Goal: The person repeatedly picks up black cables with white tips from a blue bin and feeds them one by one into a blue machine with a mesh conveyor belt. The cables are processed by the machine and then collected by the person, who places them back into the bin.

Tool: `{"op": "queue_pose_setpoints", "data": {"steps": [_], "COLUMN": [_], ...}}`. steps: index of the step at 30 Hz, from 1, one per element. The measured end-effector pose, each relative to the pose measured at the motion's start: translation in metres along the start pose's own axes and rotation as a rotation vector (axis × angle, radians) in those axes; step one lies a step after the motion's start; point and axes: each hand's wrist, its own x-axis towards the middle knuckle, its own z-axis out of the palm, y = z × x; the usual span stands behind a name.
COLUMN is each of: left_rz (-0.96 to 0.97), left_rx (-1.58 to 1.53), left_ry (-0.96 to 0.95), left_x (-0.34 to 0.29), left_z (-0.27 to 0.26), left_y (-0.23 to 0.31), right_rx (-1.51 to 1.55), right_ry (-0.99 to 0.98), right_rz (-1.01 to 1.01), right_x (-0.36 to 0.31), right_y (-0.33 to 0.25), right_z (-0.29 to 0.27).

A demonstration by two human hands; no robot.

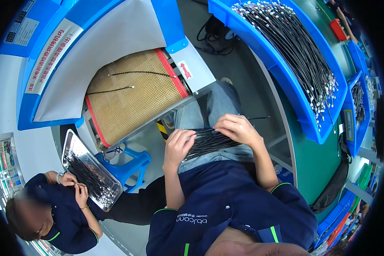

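Observation:
A bundle of thin black cables (pixel 213 144) lies across my lap. Over its left end my left hand (pixel 178 147) is closed, its fingertips pinched on a black cable. My right hand (pixel 239 130) pinches above the right side of the bundle, with the cable running between the two hands. Past my right hand a thin cable end (pixel 259 117) sticks out to the right. My fingers hide the exact grip points.
Ahead, a mesh conveyor belt (pixel 128 98) carries two black cables out of a blue-and-white machine. A large blue bin (pixel 305 121) full of cables stands on the green table (pixel 309 170) at right. At left, a co-worker handles cables over a metal tray (pixel 111 202) near a blue stool (pixel 134 164).

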Motion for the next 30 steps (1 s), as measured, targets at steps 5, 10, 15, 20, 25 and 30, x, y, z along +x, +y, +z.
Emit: {"op": "queue_pose_setpoints", "data": {"steps": [5, 10, 15, 20, 25, 30], "left_rz": [-0.069, 0.032, 0.085, 0.134, 0.189, 0.166], "left_rx": [-0.031, -0.012, 0.004, 0.02, 0.07, 0.104], "left_ry": [0.007, 0.059, 0.088, 0.108, 0.068, 0.025], "left_x": [0.0, -0.002, 0.0, 0.005, 0.01, 0.009], "left_z": [-0.004, -0.003, -0.001, -0.001, -0.003, -0.005], "left_y": [0.007, 0.003, 0.002, 0.005, 0.008, 0.007], "right_rx": [0.016, 0.012, 0.023, 0.049, 0.055, 0.047], "right_ry": [0.007, 0.004, 0.009, 0.043, 0.044, 0.004], "right_rz": [0.001, -0.007, 0.002, -0.006, 0.003, 0.044], "right_x": [-0.002, -0.001, -0.001, -0.002, -0.002, -0.002], "right_y": [0.002, 0.002, 0.001, 0.001, 0.002, 0.0], "right_z": [0.001, 0.0, 0.0, 0.001, 0.001, -0.002]}}
